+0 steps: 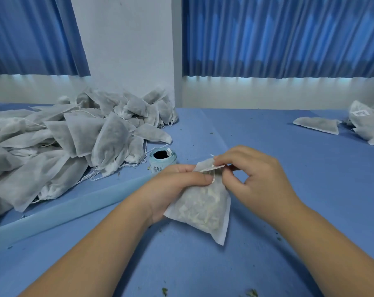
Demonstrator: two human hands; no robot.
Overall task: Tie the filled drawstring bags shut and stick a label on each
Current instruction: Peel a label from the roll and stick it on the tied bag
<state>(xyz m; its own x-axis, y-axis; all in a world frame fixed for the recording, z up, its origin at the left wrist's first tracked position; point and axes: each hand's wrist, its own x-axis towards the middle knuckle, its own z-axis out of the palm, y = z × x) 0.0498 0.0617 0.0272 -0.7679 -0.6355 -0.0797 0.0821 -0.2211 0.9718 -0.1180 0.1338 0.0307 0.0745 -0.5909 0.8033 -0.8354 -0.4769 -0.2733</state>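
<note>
Surface: blue cloth table [267, 254], flecked with green crumbs. Centre: filled drawstring bag [203, 209], just above the cloth; left hand [177, 185] curled round its neck, right hand [256, 179] pinching a label [213, 167] at its top. Left: heap of bags [64, 142], label roll [163, 159] beside. Far right: labelled bags [370, 125]. Behind: white wall [126, 43], blue curtains [278, 35].

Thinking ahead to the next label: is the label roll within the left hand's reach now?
Probably yes: the label roll stands just beyond the left hand, nothing between them, but that hand grips the filled bag and must first let go.
</note>
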